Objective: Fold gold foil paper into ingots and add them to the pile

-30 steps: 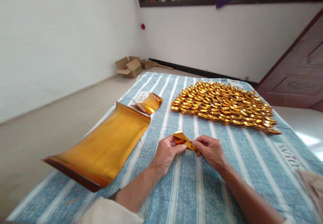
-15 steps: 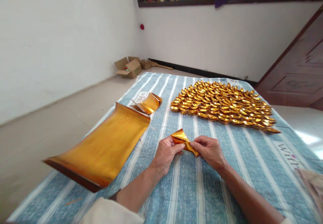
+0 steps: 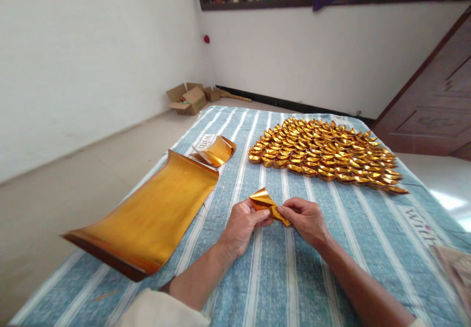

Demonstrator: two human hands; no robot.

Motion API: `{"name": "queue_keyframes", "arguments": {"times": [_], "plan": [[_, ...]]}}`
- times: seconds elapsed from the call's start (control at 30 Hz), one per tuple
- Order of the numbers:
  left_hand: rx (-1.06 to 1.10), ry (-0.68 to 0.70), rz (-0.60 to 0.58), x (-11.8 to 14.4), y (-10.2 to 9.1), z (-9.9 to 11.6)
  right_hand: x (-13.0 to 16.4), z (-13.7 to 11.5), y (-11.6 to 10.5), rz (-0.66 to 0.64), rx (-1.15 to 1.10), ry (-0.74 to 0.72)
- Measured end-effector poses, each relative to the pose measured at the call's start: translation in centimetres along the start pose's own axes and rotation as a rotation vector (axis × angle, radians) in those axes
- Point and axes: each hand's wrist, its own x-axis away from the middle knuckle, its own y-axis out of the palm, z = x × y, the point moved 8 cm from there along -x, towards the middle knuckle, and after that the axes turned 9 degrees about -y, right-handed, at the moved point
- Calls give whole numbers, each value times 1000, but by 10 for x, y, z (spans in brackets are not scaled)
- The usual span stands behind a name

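Between my two hands is a small piece of shiny gold foil paper [image 3: 262,199], partly folded, with one flap standing up at its upper left. My left hand [image 3: 243,223] is closed on its left side, thumb on top and fingers underneath. At its right end my right hand [image 3: 306,219] pinches the foil between thumb and fingertips. The fingers under the paper are partly hidden. Beyond my right hand, many folded gold foil ingots [image 3: 324,152] stand in tight rows. Left of my hands lies a large stack of flat gold foil sheets [image 3: 154,209], curled at its ends.
A smaller curled piece of gold foil [image 3: 221,151] lies behind the sheets. All rest on a blue-and-white striped cloth [image 3: 235,287] over the bed or table. Open cardboard boxes [image 3: 187,99] are on the floor by the wall. A brown panelled door [image 3: 434,96] is at the right.
The foil's right end has shifted slightly under my right fingers, and my left fingers reach a little further beneath it. Both hands otherwise keep their places and grip.
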Motion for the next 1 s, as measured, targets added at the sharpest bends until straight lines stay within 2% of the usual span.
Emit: {"name": "queue_keyframes", "arguments": {"times": [0.2,0.43,1.0], "plan": [[1,-15,-39,1,3,0,-1,-5,-3,13,51,-48],[-9,-18,-66,0,5,-1,0,-2,-3,25,39,-32],[-32,69,-37,0,9,1,0,-3,-3,50,-40,-4]]}}
